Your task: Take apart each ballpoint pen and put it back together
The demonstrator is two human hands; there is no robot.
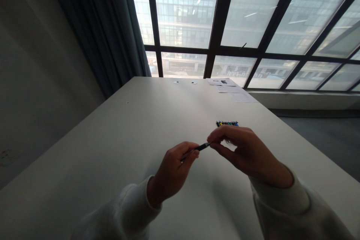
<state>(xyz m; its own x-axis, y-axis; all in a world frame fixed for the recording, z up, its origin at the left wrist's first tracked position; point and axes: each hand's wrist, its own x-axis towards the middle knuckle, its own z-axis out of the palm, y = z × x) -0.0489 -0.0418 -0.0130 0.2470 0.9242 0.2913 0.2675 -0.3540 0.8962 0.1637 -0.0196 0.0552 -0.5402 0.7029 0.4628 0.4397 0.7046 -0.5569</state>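
A: Pen (203, 146), where?
B: Over the surface (112, 146), well inside both side edges; left hand (173, 172) grips one end, right hand (247, 152) pinches the other
A: Room?
B: Broad stretch leftward; row of pens (227, 123) just beyond right hand, papers (229, 89) at the far right edge
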